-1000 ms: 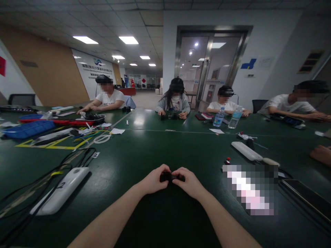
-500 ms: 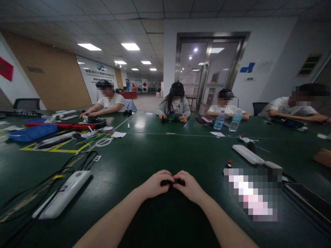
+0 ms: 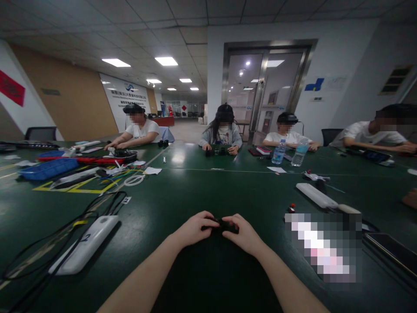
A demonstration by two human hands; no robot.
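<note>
A broad dark green table (image 3: 182, 191) fills the lower part of the view. Across it, straight ahead, sits a person in a light grey jacket (image 3: 236, 138), both hands on the tabletop near small black items (image 3: 220, 151).

On the left of the table, well apart from the wearer's hands, lies a shallow blue tray (image 3: 55, 169); what is in it cannot be made out. Nearer is a white casing (image 3: 94, 237) marked "2", with black cables beside and across it. To the right, a dark phone (image 3: 395, 252) lies flat near the edge of view.

Two clear plastic bottles stand upright and close together at the far right: one with a blue label (image 3: 278, 152), the other paler (image 3: 299, 153). How full they are is unclear.

The wearer's left hand (image 3: 195, 228) and right hand (image 3: 241, 232) meet low in the centre, bare, just above or on the table. The left is curled, thumb and forefinger closed on one end of a small black object (image 3: 230, 226). The right is a little looser, its thumb and fingers around the other end. Whether it is one piece or two cannot be told.
</note>
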